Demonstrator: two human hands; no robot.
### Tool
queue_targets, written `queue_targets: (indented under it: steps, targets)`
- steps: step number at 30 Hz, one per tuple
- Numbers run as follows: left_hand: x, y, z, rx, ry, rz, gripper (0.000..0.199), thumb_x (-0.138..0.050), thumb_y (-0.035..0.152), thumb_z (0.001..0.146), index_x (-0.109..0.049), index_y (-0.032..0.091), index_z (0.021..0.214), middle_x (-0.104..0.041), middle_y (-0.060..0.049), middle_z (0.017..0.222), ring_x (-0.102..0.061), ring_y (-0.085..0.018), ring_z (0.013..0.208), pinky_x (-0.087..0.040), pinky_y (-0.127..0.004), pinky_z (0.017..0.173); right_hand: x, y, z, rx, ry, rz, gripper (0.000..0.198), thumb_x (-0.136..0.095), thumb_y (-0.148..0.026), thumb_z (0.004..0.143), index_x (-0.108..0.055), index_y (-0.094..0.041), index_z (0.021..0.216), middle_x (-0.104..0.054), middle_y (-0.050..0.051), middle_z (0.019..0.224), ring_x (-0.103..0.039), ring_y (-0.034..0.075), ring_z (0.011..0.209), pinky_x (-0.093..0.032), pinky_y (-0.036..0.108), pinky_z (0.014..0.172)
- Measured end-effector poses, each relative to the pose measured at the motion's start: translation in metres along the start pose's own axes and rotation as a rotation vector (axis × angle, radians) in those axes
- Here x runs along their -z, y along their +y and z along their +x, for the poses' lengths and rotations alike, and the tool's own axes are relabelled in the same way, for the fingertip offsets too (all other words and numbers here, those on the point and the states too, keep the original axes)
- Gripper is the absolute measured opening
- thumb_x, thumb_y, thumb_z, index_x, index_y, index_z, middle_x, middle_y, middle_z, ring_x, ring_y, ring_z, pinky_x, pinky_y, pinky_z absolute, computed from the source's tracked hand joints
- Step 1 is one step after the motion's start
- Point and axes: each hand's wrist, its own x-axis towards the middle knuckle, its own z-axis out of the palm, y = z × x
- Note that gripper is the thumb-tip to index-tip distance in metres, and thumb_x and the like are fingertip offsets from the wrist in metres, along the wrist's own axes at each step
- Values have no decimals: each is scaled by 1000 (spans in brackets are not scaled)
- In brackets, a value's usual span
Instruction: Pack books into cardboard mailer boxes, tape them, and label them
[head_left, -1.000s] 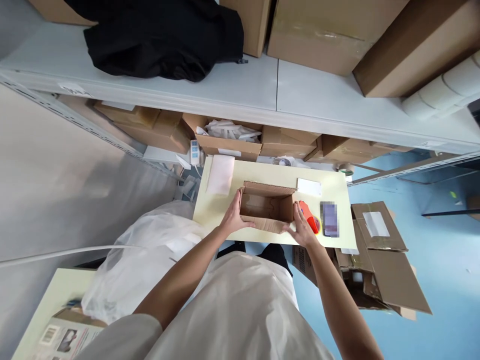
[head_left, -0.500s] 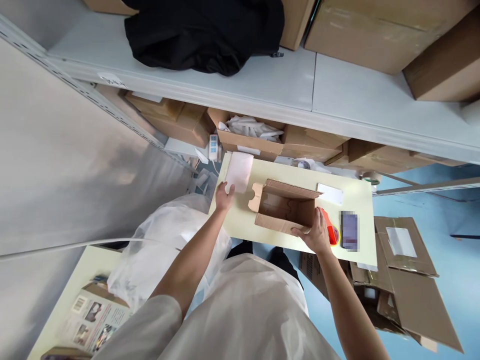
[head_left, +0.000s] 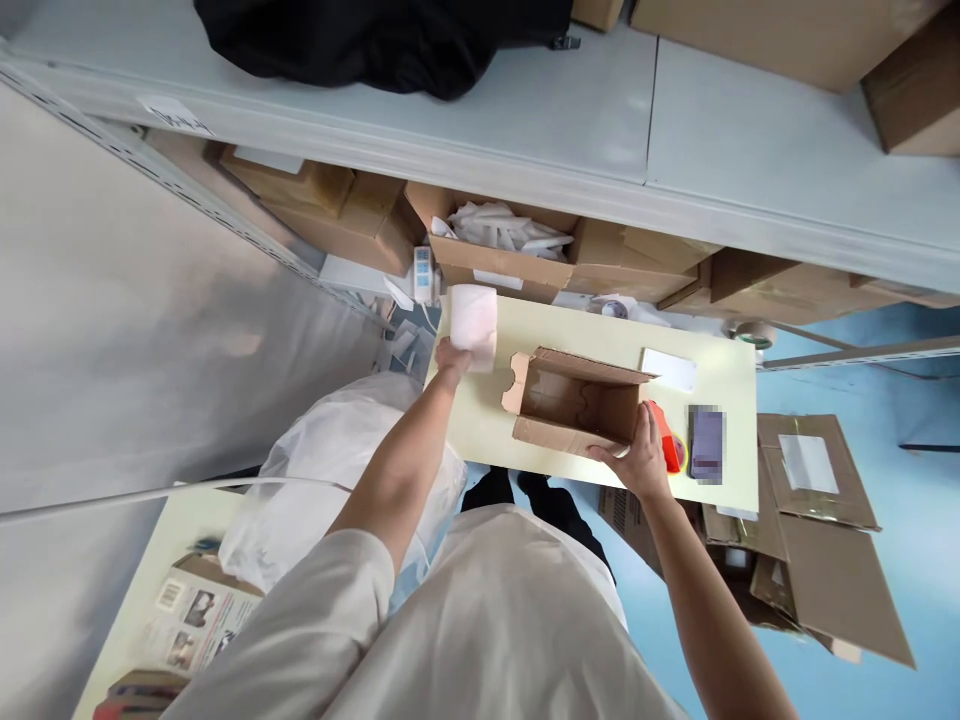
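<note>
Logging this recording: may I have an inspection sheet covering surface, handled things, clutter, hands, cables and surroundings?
Surface: pale yellow table
Job's things: open cardboard box, left-end flap out; pinkish sheet left of it
Clutter: red-orange item, pixelated item, white card, on the table's right
Hands: left hand at the sheet's near end, grip unclear; right hand against box's right end
Cables: white cord beneath power strip
Surroundings: shelf with cartons beyond; opened cartons at right
</note>
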Motion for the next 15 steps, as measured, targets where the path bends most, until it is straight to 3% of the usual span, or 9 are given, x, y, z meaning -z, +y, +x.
queue_targets:
  steps: [3, 6, 10, 12, 15]
  targets:
    - [22, 4, -16, -15, 48, -71, 36, -55, 6, 67, -56, 11, 103, -66, -10, 95, -63, -20, 84, -48, -29, 73, -3, 2, 1, 0, -3, 21, 113, -59, -70, 68, -8, -9, 147, -25, 24, 149, -26, 37, 137, -33, 53, 106]
    - [63, 15, -40, -101, 102, -135, 31, -53, 12, 70, -59, 14, 101, -66, -5, 89, -62, -18, 82, -48, -27, 72, -5, 3, 4, -25, -4, 46, 116, -62, -70, 65, -7, -10, 148, -24, 24, 150, -26, 38, 136, -35, 54, 103]
    - [119, 46, -79, -377, 110, -303, 32, -59, 26, 72, -60, 16, 103, -66, -3, 90, -61, -16, 82, -48, -24, 71, -6, -3, 6, -59, 2, 66, 113, -63, -67, 66, -9, -10, 147, -24, 23, 150, -26, 38, 136, -32, 54, 104]
    - [126, 70, -101, -518, 42, -367, 33, -61, 29, 72, -59, 16, 103, -65, -2, 91, -60, -15, 79, -48, -23, 68, -5, -7, 7, -76, -3, 65, 109, -62, -65, 68, -11, -10, 147, -25, 22, 150, -25, 37, 137, -30, 53, 105]
    - [102, 103, -134, -664, -165, -311, 24, -59, 23, 74, -60, 16, 96, -65, -3, 91, -60, -14, 80, -47, -22, 68, -2, -14, 5, -89, -7, 59, 107, -62, -62, 68, -11, -9, 146, -26, 21, 150, -23, 35, 138, -26, 51, 108]
